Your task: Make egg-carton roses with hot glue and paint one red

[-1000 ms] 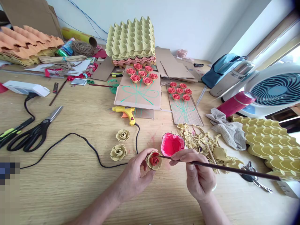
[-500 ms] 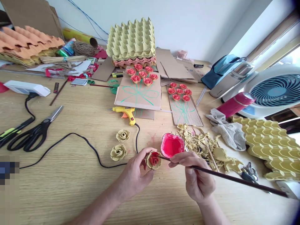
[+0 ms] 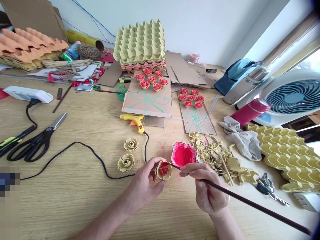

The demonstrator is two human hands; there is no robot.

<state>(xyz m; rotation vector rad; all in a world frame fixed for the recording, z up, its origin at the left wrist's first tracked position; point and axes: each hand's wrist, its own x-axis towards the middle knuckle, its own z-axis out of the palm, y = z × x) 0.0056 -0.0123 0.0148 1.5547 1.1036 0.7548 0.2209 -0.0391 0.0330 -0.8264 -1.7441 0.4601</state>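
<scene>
Between the thumb and fingers of my left hand (image 3: 147, 181) is a cardboard rose (image 3: 163, 171), red at its centre and plain tan on most outer petals. My right hand (image 3: 211, 188) grips a long dark paintbrush (image 3: 240, 197), its tip at the rose's upper right petals. Just behind, a small dish of red paint (image 3: 184, 154) rests on the table. Left of the hands lie two unpainted roses, one upper (image 3: 131, 144) and one lower (image 3: 126, 162).
A yellow glue gun (image 3: 135, 122) lies behind with its cord. Cardboard panels (image 3: 147, 103) carry red roses. Tan scraps (image 3: 220, 156) and keys (image 3: 267, 186) are to the right, black scissors (image 3: 37, 140) to the left. Egg trays (image 3: 140, 43) stand at the back.
The brush tip has shifted from the rose's red centre to its upper right petals, and the handle end has dropped lower. My left hand holds the rose nearly still.
</scene>
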